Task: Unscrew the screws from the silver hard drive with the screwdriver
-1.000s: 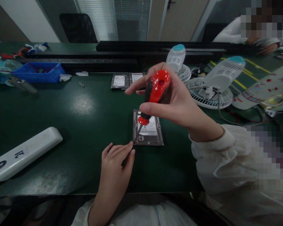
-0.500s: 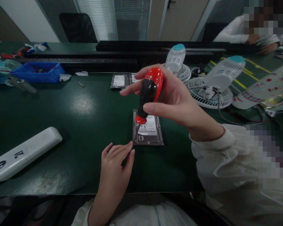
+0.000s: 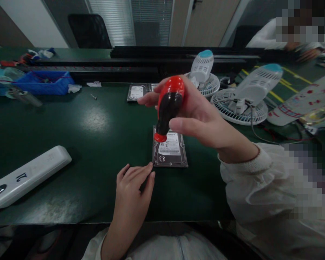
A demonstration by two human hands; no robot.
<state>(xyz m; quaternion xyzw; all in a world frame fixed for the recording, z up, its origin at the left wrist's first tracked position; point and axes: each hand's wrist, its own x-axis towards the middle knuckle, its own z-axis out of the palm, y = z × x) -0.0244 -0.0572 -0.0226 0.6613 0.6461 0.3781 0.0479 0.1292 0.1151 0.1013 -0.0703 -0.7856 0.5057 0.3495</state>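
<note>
My right hand (image 3: 199, 117) is wrapped round the red and black handle of a screwdriver (image 3: 168, 108). The screwdriver stands almost upright, its tip at the near left corner of a hard drive (image 3: 170, 151) that lies flat on the dark green table (image 3: 97, 144). My left hand (image 3: 134, 189) rests on the table just in front of that corner. Its fingers are stretched out together and the fingertips touch the drive's edge beside the tip.
Two more hard drives (image 3: 137, 92) lie at the back of the table. Two small white fans (image 3: 243, 97) stand to the right. A white box (image 3: 27, 176) lies at the left, a blue bin (image 3: 42, 82) at the far left. Another person (image 3: 287, 36) sits at the back right.
The screwdriver handle has turned in my right hand: its red face has rolled away and the black side now faces me. The handle has shifted slightly left. My left hand has stayed put.
</note>
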